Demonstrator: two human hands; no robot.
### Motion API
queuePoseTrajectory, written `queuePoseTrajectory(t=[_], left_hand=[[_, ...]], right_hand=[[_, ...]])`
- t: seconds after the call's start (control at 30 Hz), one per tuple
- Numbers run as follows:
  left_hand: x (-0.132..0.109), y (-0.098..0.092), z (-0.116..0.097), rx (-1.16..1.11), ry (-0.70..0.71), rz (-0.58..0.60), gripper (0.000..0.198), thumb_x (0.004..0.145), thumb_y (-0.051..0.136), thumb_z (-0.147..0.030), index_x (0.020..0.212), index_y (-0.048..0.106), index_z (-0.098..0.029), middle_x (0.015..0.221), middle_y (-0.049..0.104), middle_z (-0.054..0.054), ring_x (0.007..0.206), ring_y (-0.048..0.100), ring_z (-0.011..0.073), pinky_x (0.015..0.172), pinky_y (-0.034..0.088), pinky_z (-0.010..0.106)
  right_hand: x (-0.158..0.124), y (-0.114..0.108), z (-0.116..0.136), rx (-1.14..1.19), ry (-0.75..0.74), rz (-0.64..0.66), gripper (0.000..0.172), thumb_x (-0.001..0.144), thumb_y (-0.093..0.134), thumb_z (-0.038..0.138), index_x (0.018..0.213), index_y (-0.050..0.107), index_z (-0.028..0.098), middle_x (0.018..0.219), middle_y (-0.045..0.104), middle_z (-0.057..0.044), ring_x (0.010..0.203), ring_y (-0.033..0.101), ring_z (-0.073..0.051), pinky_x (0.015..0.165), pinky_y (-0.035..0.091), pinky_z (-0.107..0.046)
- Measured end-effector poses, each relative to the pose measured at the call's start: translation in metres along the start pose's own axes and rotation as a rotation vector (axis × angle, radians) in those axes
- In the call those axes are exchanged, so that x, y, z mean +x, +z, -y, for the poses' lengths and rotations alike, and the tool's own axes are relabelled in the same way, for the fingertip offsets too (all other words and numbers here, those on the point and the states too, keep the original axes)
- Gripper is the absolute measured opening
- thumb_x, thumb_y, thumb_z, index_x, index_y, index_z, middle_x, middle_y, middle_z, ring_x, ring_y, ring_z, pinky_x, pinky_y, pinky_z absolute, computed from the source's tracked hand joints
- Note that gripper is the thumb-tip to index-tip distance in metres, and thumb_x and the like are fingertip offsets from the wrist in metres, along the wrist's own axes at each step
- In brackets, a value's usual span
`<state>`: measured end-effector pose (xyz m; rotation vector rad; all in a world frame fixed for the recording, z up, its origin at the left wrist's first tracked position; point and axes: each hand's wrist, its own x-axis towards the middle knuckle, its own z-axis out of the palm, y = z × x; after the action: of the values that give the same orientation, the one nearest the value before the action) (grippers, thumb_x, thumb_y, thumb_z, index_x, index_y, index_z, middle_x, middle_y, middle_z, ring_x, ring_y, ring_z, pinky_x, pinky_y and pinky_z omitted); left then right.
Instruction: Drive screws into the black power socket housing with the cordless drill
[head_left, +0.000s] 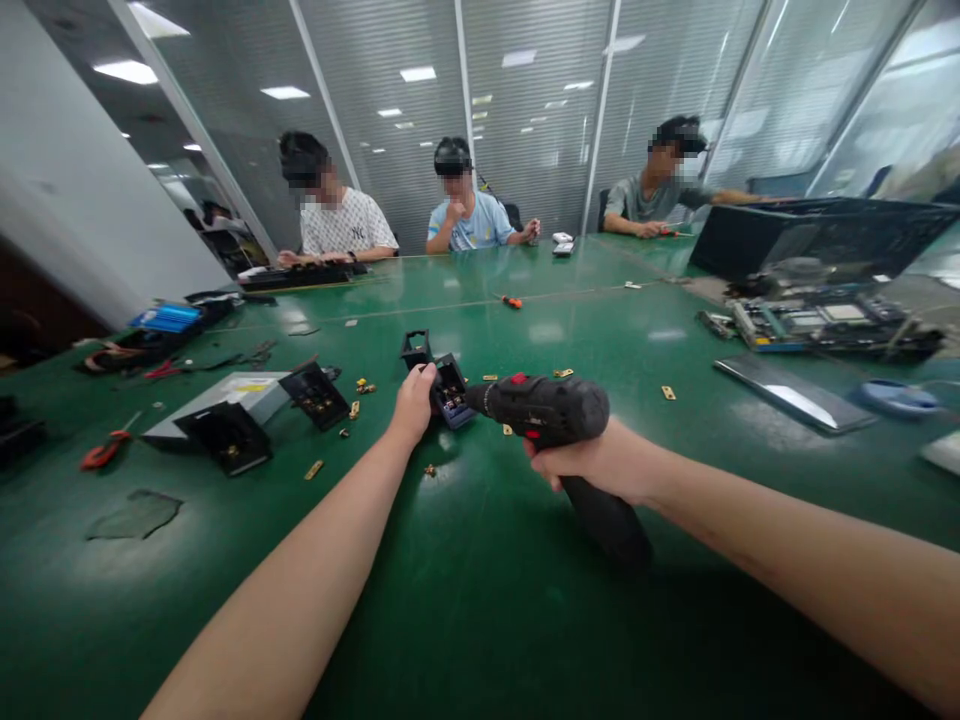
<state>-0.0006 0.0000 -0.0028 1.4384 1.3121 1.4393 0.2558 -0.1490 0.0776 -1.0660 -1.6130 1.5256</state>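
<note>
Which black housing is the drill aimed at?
The black housing in the left hand, at the tip of the drill; the others sit farther from the tip.

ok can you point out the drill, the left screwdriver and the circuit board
drill (555, 408): head view, on the side of its body
left screwdriver (105, 452): head view, on its orange handle
circuit board (832, 315): head view, on its upper face

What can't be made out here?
All in the head view:
Tip of the drill: too small to tell whether it touches the black case.
Trigger: covered by the right hand.
Left hand: some fingers hidden by the hand itself.
White object: cut off by the right edge.
</note>
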Motion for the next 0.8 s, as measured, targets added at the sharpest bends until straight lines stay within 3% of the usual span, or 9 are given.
queuePoseTrajectory(t=[0.13, 0.3, 0.8], left_hand=[[0.0005, -0.0017, 0.0021, -0.074, -0.059, 0.040, 0.046, 0.080, 0.055, -0.063, 0.094, 0.060, -0.019, 0.076, 0.060, 0.001, 0.063, 0.060, 0.0168, 0.052, 0.051, 0.027], [0.0004, -0.0031, 0.0016, -0.098, -0.075, 0.072, 0.048, 0.080, 0.055, -0.063, 0.096, 0.061, -0.018, 0.077, 0.064, 0.002, 0.065, 0.063, 0.0181, 0.052, 0.052, 0.028], [-0.0032, -0.0007, -0.0052, -0.138, -0.056, 0.084, 0.046, 0.082, 0.055, -0.060, 0.098, 0.061, -0.018, 0.083, 0.064, 0.003, 0.070, 0.064, 0.0183, 0.055, 0.052, 0.028]], right_hand=[[0.0010, -0.0003, 0.0000, 0.023, 0.005, -0.006, 0.014, 0.059, 0.062, 0.014, 0.072, 0.058, 0.017, 0.064, 0.057, 0.001, 0.052, 0.053, -0.013, 0.052, 0.042, -0.029], [0.0022, 0.0005, 0.0026, 0.021, 0.031, -0.018, 0.027, 0.059, 0.063, 0.013, 0.086, 0.060, 0.018, 0.071, 0.059, 0.001, 0.052, 0.054, -0.013, 0.052, 0.043, -0.029], [0.0022, 0.0030, 0.0027, 0.018, 0.003, 0.002, 0.013, 0.058, 0.059, 0.012, 0.069, 0.055, 0.018, 0.061, 0.056, 0.003, 0.050, 0.052, -0.012, 0.050, 0.041, -0.027]])
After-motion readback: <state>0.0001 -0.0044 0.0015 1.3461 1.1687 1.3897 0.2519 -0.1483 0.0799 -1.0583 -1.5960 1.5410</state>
